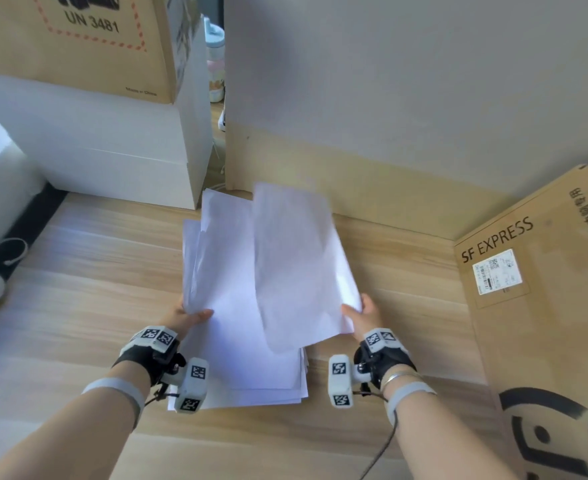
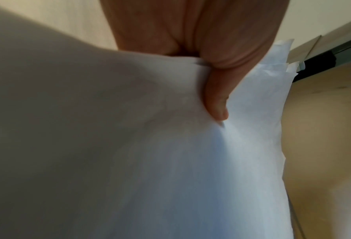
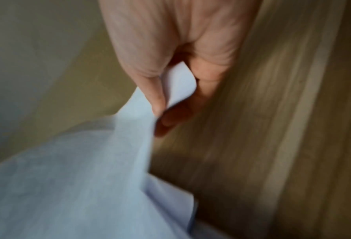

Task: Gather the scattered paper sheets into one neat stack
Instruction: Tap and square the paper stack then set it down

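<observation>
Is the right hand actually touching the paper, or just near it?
Touching. The right wrist view shows the right hand pinching a corner of the paper sheets between thumb and fingers; the head view agrees.

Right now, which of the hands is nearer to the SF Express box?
Right. The right hand pinches paper sheets on the side toward the SF Express box; the left hand grips them on the far side.

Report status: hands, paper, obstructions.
Left hand grips one bundle of sheets; right hand pinches another sheet. Both lifted over the flat stack; edges uneven. Nothing in the way.
</observation>
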`<state>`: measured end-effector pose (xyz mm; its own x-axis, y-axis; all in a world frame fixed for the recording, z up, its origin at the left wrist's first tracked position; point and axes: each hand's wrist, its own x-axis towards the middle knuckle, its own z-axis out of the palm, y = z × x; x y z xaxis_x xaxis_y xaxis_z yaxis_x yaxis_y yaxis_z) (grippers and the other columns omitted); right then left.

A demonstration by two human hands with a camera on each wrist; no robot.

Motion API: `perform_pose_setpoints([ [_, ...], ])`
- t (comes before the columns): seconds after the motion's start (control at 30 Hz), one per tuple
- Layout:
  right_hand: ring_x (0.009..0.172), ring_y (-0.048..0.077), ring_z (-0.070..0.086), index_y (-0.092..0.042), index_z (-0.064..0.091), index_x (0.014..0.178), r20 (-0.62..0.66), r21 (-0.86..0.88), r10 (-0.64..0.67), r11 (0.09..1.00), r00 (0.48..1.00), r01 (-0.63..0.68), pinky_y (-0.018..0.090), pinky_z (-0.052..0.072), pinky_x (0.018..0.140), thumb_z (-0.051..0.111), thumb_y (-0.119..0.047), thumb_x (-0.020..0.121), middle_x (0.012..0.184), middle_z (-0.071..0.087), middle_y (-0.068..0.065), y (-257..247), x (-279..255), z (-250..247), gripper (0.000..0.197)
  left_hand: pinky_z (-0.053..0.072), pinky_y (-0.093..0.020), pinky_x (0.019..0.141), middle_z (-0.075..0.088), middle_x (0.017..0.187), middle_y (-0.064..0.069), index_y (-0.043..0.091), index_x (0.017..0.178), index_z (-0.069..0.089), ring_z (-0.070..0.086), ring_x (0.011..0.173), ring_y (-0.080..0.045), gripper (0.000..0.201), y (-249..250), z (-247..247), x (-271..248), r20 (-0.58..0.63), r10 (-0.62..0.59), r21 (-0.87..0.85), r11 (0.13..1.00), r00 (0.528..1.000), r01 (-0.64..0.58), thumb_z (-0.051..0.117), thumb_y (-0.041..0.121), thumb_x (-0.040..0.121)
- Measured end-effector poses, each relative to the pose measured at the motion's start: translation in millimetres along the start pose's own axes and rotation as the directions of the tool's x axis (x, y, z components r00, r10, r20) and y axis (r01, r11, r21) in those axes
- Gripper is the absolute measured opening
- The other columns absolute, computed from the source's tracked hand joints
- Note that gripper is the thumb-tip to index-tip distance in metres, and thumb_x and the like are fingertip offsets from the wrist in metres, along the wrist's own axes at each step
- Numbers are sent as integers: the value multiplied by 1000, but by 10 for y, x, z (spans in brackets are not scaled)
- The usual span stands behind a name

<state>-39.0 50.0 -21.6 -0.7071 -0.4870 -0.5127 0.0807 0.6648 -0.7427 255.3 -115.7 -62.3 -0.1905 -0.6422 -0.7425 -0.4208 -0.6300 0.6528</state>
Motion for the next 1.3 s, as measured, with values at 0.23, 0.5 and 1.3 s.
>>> perform_pose_setpoints([
  [0.23, 90, 24, 61, -9, 56, 113, 209, -250, 124, 966, 970, -70, 36, 51, 87, 58, -9, 82, 117, 65, 15, 98, -131, 282, 32, 52, -46, 79, 63, 97, -20, -5, 128, 47, 60, 84, -32, 56, 134, 207, -146, 96, 10, 3, 1000, 995, -10, 70, 9, 79],
  [0.5, 121, 28, 50, -16, 34, 134, 240, -602, 128, 797, 962, 44, 40, 41, 103, 72, -27, 70, 134, 50, 6, 35, -80, 304, 76, 46, -55, 98, 61, 124, -24, 6, 131, 49, 60, 109, -40, 68, 121, 241, -183, 124, 86, 166, 980, 989, -106, 57, 50, 80],
  [1.3, 77, 6, 62, 5, 51, 111, -113, 279, -348, 888, 931, 366, 8, 47, 63, 49, 12, 85, 99, 60, 7, -886, -210, 21, 27, 45, -7, 67, 58, 102, -9, -11, 115, 57, 53, 95, -18, 36, 960, 650, -595, 34, 557, 38, 829, 830, -558, 64, -6, 80],
])
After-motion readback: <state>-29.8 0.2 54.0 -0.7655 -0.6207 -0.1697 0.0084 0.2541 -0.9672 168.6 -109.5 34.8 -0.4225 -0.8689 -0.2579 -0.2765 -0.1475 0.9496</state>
